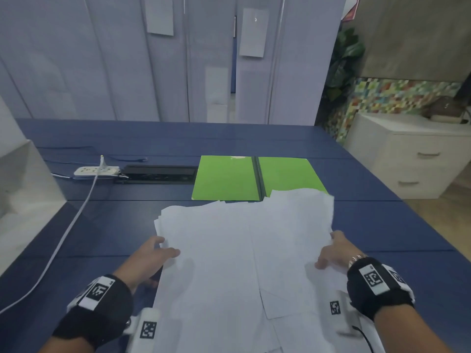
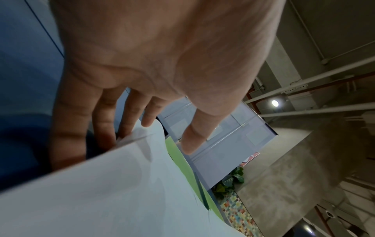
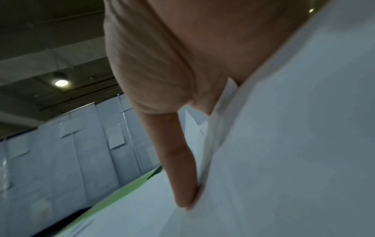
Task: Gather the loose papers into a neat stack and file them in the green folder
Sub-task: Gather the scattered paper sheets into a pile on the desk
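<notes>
Papers (image 1: 229, 250) — untidy pile over the table (image 1: 102, 225), far edge overlapping the open green folder (image 1: 224, 179). Left hand (image 1: 150, 256): fingers straight under left edge. Right hand (image 1: 336, 250) pinches right edge — thumb on top.

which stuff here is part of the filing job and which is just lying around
Job: loose white paper sheets; open green card folder; left hand; right hand.
Lying about: white plastic power strip; white cable; white drawer cabinet; leafy green plant.

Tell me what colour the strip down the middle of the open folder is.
Black. The strip splits the bright green folder; clearest in the head view.
</notes>
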A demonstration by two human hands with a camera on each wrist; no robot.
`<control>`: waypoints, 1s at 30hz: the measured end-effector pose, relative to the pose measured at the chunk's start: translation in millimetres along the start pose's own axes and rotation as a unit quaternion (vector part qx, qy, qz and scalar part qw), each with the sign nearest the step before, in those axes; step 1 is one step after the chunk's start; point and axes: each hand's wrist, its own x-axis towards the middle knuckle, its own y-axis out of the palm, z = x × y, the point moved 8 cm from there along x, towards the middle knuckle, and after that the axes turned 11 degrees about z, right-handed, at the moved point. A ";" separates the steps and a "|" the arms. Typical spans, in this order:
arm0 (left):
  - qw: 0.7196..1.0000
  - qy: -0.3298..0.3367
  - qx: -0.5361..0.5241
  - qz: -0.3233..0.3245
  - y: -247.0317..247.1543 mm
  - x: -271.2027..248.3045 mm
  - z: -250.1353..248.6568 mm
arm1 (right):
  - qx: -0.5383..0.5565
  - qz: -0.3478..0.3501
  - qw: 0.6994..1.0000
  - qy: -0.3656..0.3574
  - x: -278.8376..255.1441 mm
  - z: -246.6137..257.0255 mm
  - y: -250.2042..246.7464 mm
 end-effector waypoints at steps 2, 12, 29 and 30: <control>1.000 -0.005 0.002 -0.004 -4.4 0.4 5.4 | 0.049 0.002 0.999 0.023 3.3 -17.5 -7.4; 1.000 0.017 -0.002 -0.009 4.5 3.0 -12.7 | 0.080 0.039 0.994 -0.066 2.2 8.6 -7.2; 0.965 0.011 0.263 -0.020 13.5 25.2 -3.9 | 0.114 0.045 0.990 -0.066 15.4 4.5 -17.8; 0.963 0.003 0.270 -0.023 14.8 25.1 -3.2 | 0.115 0.031 0.990 -0.070 13.4 2.8 -24.1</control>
